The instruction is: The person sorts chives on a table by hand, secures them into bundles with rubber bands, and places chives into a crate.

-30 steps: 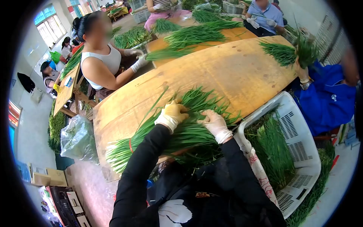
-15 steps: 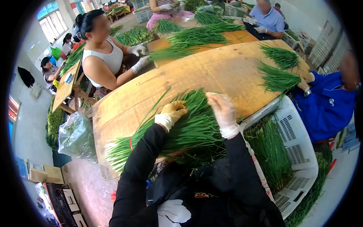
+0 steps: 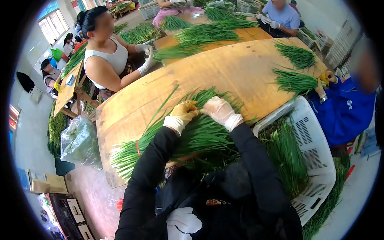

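Note:
A large bundle of garlic chives (image 3: 200, 138) lies across the near edge of the wooden table, pale stems to the left and green leaves to the right. Around its stem end runs a red band (image 3: 138, 149). My left hand (image 3: 183, 115), in a glove with yellowish fingers and a white cuff, is closed on leaves at the top of the bundle. Close beside it, my right hand (image 3: 220, 111), in a white glove, has its fingers pinched at the leaves; its fingertips are partly hidden. One long leaf (image 3: 164, 105) sticks out past my left hand.
A white plastic crate (image 3: 308, 148) holding chives stands at my right. Further along the wooden table (image 3: 224, 72) lie chive bunches (image 3: 296, 82) near a person in blue. Across from me, a gloved person handles chives (image 3: 176, 52). A clear plastic bag (image 3: 81, 142) hangs at the left.
My right hand has come down and left, from above the leaf ends to beside my left hand. The left hand stays in place. The person in blue has shifted their hands slightly.

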